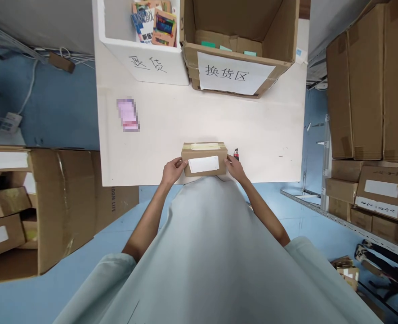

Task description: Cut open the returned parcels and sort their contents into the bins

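A small brown cardboard box [203,170] with a white label on its front and pale tape along its top sits at the near edge of the white table [165,117]. At its left end my left hand [173,171] grips it between thumb and fingers. My right hand [234,166] holds the opposite end the same way. Just behind my right hand lies a red and black tool, perhaps a box cutter [236,154], partly hidden by the fingers.
A white bin [145,63] with colourful boxes and a large open carton [235,74] stand at the table's back. A blurred pink item [128,115] lies left. An open carton of parcels [64,202] stands on the left; shelved boxes [377,193] are on the right.
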`<state>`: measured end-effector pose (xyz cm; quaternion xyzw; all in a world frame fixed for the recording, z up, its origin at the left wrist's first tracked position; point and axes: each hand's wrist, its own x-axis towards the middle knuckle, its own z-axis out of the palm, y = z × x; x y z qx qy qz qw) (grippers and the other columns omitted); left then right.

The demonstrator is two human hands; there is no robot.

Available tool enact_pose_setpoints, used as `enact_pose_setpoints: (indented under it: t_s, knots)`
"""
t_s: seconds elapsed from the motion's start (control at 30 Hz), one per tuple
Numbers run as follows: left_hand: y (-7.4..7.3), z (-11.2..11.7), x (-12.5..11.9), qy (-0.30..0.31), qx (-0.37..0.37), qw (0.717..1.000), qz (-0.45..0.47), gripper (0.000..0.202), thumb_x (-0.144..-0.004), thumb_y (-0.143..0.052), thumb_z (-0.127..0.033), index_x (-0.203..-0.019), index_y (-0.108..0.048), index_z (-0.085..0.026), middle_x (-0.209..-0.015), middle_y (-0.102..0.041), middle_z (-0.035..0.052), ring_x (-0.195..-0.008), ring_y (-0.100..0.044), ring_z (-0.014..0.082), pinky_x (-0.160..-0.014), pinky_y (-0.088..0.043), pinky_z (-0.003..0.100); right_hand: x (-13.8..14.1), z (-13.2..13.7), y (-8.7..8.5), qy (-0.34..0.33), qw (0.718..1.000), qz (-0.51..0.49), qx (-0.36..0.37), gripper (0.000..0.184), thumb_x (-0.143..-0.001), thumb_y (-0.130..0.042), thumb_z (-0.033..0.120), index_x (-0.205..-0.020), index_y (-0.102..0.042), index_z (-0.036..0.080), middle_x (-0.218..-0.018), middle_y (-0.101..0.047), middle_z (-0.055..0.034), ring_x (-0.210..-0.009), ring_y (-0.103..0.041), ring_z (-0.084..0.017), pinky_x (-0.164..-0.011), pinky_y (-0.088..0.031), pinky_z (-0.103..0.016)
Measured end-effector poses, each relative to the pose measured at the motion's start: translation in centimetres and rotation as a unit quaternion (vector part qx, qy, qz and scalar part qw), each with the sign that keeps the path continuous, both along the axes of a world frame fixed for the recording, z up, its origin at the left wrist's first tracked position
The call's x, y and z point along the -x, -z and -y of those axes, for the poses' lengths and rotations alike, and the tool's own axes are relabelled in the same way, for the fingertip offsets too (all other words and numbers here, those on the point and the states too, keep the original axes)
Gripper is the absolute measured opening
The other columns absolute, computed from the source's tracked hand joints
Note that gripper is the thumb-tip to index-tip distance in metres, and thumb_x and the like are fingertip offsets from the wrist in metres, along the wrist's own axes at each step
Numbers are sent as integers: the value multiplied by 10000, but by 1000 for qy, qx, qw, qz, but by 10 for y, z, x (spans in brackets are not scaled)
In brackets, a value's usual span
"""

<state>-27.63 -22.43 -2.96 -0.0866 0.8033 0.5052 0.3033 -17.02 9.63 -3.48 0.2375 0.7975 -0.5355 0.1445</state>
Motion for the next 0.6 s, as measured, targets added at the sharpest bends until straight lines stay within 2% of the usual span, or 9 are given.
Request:
enact_pose_setpoints:
  t_s: [0.1,0.2,0.3,0.4,0.47,0.6]
  knots:
    - [12,3,4,6,-41,999,7,674,-932,-785,-603,-1406,-807,-124,-1519,-791,188,-1452,-734,385,-1284,-554,495,1,1,10,2,1000,-6,-1,622,-1114,-498,637,-1497,-754,220,-1541,-775,-163,-1414,-710,-372,-1226,-585,-566]
    - [22,9,0,18,-46,999,21,700,-962,-741,-667,-1417,-803,-139,-1496,-804,175,-1383,-758,369,-1267,-565,513,-7,-2,20,26,999,14,19,635,-1099,-534,648,-1523,-745,225,-1579,-753,-152,-1445,-694,-364,-1285,-547,-583]
    - [31,16,-7,22,-38,998,47,707,-1014,-652,-697,-1435,-794,-146,-1475,-809,179,-1281,-801,358,-1197,-611,521,-19,-3,30,62,996,54,44,659,-1075,-569,652,-1563,-725,237,-1605,-733,-145,-1445,-699,-356,-1262,-573,-593]
    - [36,17,-13,19,-12,998,63,700,-1022,-613,-588,-1531,-737,-123,-1551,-760,212,-1255,-817,347,-1139,-647,507,-29,0,37,74,994,67,50,641,-1081,-555,624,-1577,-720,253,-1603,-733,-141,-1402,-729,-340,-1198,-623,-576]
    - [38,15,-15,26,2,998,63,687,-984,-631,-481,-1554,-725,-110,-1536,-769,220,-1261,-817,346,-1156,-641,511,-34,4,40,77,993,67,53,608,-1084,-552,584,-1576,-727,272,-1617,-727,-126,-1390,-739,-321,-1169,-644,-546]
    - [35,10,-14,48,14,998,45,616,-905,-661,-325,-1479,-795,-145,-1432,-834,162,-1296,-802,335,-1237,-595,500,-36,9,42,72,995,59,41,592,-1058,-586,556,-1533,-765,253,-1543,-771,-134,-1368,-744,-329,-1148,-651,-549]
